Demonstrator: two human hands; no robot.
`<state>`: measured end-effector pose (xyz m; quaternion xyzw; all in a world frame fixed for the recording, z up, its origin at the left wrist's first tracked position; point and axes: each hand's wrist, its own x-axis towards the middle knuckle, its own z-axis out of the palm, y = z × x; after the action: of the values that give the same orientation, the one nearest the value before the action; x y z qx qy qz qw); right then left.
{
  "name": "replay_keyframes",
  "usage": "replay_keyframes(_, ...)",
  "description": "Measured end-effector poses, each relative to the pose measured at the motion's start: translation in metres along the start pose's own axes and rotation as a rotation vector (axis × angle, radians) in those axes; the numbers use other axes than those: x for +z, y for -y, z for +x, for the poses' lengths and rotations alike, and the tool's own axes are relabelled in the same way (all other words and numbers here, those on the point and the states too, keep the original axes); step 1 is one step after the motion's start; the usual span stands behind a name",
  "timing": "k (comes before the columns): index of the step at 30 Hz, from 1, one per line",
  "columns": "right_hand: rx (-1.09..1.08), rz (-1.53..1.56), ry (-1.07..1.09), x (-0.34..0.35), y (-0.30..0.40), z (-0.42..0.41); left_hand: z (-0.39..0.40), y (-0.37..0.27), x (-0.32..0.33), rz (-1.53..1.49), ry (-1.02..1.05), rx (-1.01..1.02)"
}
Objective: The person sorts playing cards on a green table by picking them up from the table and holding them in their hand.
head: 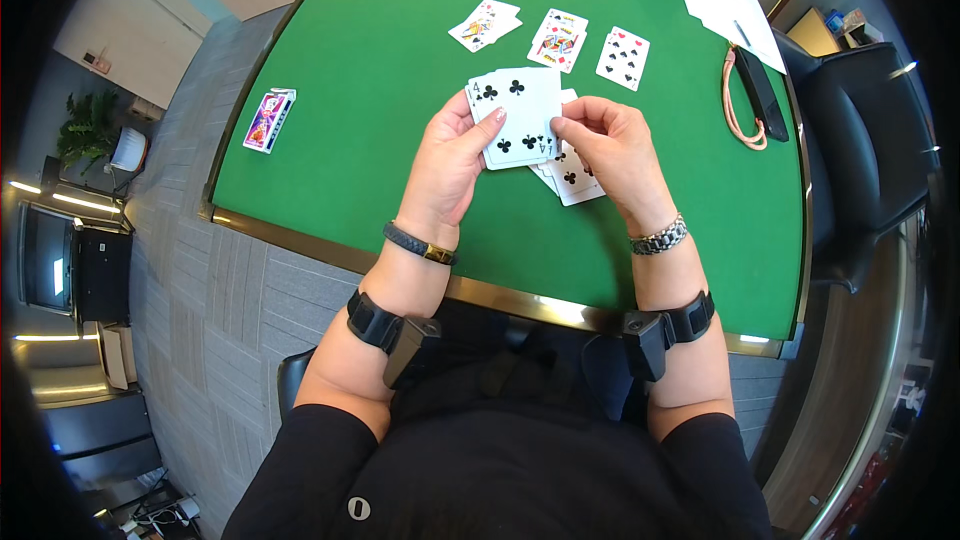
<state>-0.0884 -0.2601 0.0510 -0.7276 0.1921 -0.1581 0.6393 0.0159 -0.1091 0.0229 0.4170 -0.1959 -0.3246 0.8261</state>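
My left hand (450, 154) holds a small packet of playing cards (525, 112) face up over the table, its thumb across the front card, a four of clubs. At the packet's right edge, the thumb and fingers of my right hand (616, 150) pinch the cards. Partly hidden beneath my right hand is a loose pile of face-up cards (574, 184), with clubs on the top one. Beyond the packet lie two overlapping groups with court cards, one at the left (480, 28) and one in the middle (559, 45), and a group with spades on top (624, 60) at the right.
A card box (268, 121) rests on the green felt table (360, 127) at the left. White paper sheets (712, 0) with a pen (742, 34) lie at the far right, near a black phone-like object (759, 94) with a pink strap (731, 112). A black chair (862, 142) stands beyond the right edge.
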Motion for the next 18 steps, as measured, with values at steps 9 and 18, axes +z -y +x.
replay_keyframes(9,-0.012,0.099,-0.018,0.002,0.005,-0.001,-0.002,0.000,-0.001,0.068,-0.022,0.007)
replay_keyframes(18,-0.196,-0.155,-0.129,0.004,0.000,-0.002,-0.001,0.002,0.000,0.099,-0.010,0.008)
